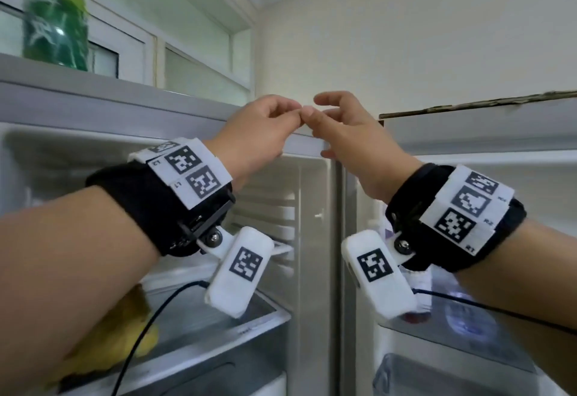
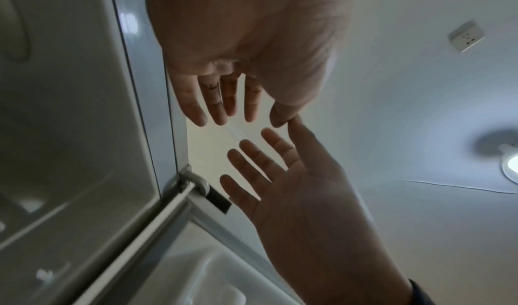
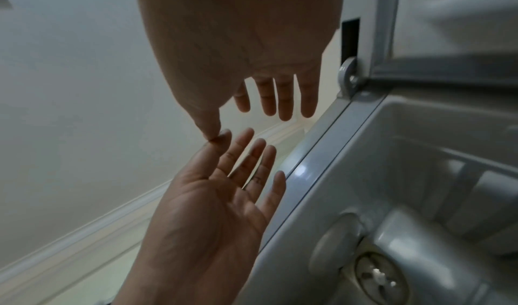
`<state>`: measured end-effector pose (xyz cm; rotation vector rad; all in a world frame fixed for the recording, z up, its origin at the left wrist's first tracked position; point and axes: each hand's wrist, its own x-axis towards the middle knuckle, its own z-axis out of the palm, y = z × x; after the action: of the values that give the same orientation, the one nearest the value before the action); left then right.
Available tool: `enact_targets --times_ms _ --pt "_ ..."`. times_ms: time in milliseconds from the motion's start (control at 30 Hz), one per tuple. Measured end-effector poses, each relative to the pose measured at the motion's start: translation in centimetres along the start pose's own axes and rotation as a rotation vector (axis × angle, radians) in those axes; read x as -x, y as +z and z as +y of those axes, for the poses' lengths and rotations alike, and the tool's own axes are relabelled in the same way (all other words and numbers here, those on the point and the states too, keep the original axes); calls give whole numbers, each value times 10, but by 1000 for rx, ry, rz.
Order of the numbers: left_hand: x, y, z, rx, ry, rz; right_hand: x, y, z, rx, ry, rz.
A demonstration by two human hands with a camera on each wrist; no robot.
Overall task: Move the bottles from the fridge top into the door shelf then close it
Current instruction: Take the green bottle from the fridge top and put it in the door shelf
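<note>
Touching thumbs, two empty hands (image 1: 307, 127); one green bottle (image 1: 56, 18).

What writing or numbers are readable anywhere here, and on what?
"L1": small tag on the left wristband.
"L3": likely, on the tag above it, blurry.
Right wristband: small tags too blurred to read.
Green bottle on the fridge top: white lettering, blurred, unreadable.
Black-and-white square codes on both wristbands: patterns, not words.
</note>
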<state>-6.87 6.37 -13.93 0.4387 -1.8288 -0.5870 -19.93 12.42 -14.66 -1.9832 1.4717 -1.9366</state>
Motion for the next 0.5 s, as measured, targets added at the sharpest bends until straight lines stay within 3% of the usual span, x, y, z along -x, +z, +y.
enact_targets --times_ms 333,500 --pt "-13 -114 15 -355 215 282 -49 106 -60 -251 -107 -91" --pt "-28 -169 20 -506 183 344 -74 143 -88 -349 -78 -173"
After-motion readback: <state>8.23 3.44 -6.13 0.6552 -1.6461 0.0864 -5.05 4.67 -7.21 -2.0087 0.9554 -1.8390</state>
